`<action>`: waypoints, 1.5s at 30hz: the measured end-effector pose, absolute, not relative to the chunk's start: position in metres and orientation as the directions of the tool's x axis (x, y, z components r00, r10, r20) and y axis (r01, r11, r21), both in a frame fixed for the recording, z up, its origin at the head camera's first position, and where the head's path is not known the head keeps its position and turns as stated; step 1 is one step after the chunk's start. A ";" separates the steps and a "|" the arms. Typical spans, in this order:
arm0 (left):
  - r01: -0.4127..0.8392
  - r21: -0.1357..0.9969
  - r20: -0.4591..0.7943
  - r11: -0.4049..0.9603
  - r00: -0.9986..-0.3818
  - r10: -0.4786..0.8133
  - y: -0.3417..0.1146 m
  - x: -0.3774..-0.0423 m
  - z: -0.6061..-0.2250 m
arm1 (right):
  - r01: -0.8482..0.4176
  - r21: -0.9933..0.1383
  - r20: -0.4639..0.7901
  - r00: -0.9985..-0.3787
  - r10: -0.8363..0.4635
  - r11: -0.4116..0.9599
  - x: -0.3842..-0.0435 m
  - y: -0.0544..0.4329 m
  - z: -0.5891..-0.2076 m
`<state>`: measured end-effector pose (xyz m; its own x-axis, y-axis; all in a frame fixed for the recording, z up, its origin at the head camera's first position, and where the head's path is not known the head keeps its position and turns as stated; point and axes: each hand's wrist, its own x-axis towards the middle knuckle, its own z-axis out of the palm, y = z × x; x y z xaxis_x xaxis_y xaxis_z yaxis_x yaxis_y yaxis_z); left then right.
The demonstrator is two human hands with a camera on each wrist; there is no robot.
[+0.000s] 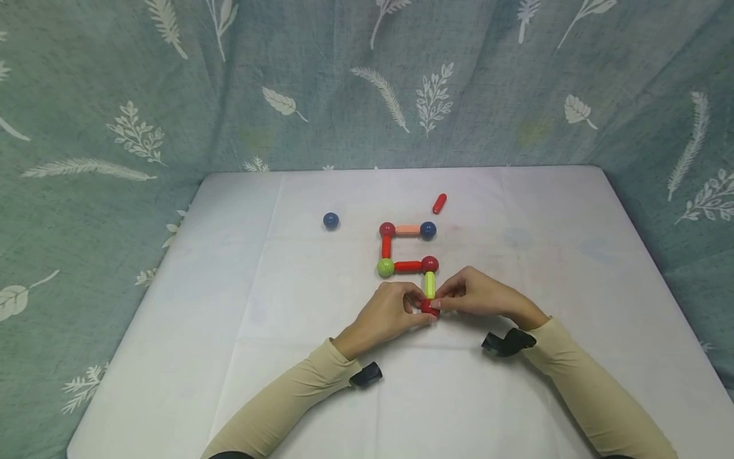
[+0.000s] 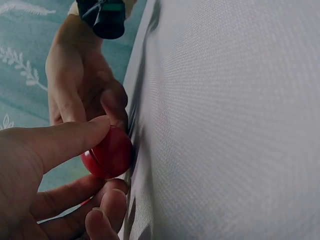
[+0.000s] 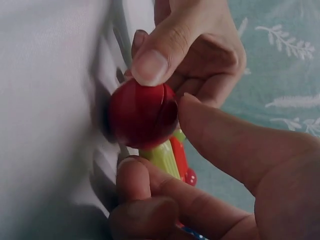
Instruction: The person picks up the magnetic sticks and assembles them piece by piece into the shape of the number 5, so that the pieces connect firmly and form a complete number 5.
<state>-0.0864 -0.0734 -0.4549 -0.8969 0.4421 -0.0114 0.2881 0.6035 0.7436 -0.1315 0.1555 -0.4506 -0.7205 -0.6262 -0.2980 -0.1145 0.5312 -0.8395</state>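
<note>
A red ball sits at the near end of a yellow-green rod, low over the white cloth. My left hand pinches this ball between thumb and fingers, as the left wrist view shows with the glossy ball. From the other side my right hand grips it too, its thumb against the ball and its curled fingers close to the rod. Beyond the hands the rod joins another red ball, then a red rod and a green ball on the left.
From the green ball a red rod runs back to a red ball, with an orange rod and a blue ball beside it. A loose blue ball and loose red rod lie farther back. Patterned curtain surrounds the table.
</note>
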 end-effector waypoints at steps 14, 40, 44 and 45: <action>0.289 0.683 -0.098 0.671 -0.874 0.476 -0.085 -0.096 -0.432 | -0.118 -0.841 -0.301 -0.710 -0.637 0.528 -0.128 0.152 -0.450; 0.115 0.826 0.013 0.552 -0.982 0.186 -0.060 -0.251 -0.380 | -0.055 -0.824 -0.366 -0.709 -0.603 0.564 -0.127 0.151 -0.450; 0.046 0.815 -0.035 0.577 -0.991 0.129 -0.047 -0.262 -0.388 | -0.062 -0.829 -0.356 -0.708 -0.610 0.555 -0.127 0.152 -0.450; 0.030 0.810 -0.048 0.586 -0.992 0.117 -0.043 -0.264 -0.390 | -0.063 -0.831 -0.353 -0.708 -0.611 0.553 -0.127 0.153 -0.450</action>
